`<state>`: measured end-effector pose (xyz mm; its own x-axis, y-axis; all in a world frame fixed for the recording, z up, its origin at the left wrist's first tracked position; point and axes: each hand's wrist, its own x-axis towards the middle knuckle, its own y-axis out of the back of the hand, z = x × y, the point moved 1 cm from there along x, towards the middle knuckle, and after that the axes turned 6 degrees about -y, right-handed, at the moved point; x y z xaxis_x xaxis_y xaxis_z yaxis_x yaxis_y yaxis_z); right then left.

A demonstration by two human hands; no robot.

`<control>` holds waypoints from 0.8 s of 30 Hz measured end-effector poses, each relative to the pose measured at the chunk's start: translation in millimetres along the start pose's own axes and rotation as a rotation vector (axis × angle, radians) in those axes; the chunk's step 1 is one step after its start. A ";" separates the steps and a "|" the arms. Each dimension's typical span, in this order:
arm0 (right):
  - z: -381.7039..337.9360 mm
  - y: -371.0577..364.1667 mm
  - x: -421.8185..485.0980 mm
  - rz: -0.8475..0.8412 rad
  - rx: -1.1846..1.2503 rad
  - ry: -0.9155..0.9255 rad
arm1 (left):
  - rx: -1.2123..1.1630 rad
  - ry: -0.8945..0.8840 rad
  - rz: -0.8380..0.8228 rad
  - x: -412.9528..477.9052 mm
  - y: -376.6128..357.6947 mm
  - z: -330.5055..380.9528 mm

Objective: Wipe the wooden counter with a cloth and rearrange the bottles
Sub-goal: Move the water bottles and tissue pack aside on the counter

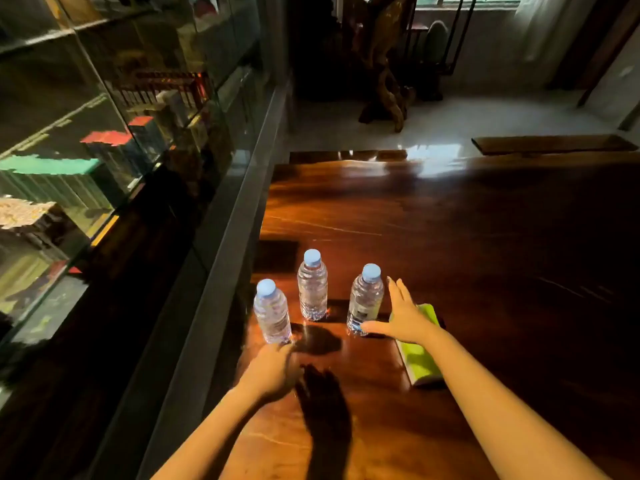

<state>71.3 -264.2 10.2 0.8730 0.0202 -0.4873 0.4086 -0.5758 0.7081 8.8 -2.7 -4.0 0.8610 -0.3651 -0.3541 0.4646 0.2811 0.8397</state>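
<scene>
Three clear water bottles with blue caps stand upright on the dark wooden counter (450,237): a left bottle (272,313), a middle bottle (312,289) farther back, and a right bottle (365,301). My left hand (273,372) hovers just in front of the left bottle's base, fingers curled, holding nothing. My right hand (401,317) is spread open beside the right bottle, thumb near its base, fingers apart. A folded green cloth (420,358) lies flat on the counter under and behind my right hand.
A glass display cabinet (104,150) with boxes runs along the counter's left edge. A dark square patch (277,256) sits behind the left bottle. Beyond the counter's far edge are a tiled floor, a carved wooden sculpture (384,64) and a plank (554,144).
</scene>
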 end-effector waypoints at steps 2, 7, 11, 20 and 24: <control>-5.3 -6.4 6.5 0.091 0.094 0.028 | -0.062 0.206 0.110 2.8 -1.0 -14.4; -13.9 -31.8 18.0 0.234 0.364 -0.062 | -0.606 0.341 0.459 18.8 6.3 -36.7; -10.9 -42.1 30.3 0.228 0.489 -0.162 | -0.893 0.153 0.545 37.6 16.8 -46.3; -15.0 -47.9 46.8 0.278 0.675 -0.184 | -0.922 0.193 0.547 55.0 12.8 -51.3; -18.1 -58.2 34.2 0.327 0.718 -0.140 | -0.914 0.177 0.554 47.6 12.2 -47.5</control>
<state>82.2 -215.2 -38.5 0.8578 -0.3160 -0.4054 -0.1749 -0.9211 0.3479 65.3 25.5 -30.1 0.9822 0.1289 -0.1364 -0.0826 0.9496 0.3023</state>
